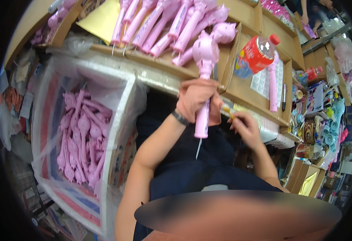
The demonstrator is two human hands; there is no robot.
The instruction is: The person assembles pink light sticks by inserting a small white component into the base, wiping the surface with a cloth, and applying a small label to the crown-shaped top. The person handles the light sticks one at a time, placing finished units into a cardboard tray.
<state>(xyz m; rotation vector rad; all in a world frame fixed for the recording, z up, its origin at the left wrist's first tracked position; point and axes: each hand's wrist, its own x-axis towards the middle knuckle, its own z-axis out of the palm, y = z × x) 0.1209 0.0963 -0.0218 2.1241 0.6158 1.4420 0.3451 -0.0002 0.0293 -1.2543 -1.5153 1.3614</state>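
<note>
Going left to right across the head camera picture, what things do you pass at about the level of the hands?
Plastic-lined box of pink toy parts → left hand gripping an upright pink toy wand → right hand pinching a small yellow piece → black pen → cluttered shelf of small goods.

Pink plastic toy wand (pixel 204 76), pig-shaped head uppermost with the ears reaching toward the cardboard tray edge, long cylindrical handle running down and slightly left. Held near-upright, gripped around the upper handle just below the head. Lower handle end free, with a thin pale cord or strap hanging from its tip over dark cloth. Small yellowish piece (pixel 231 117), too small to identify, pinched just right of the handle's lower half.
</note>
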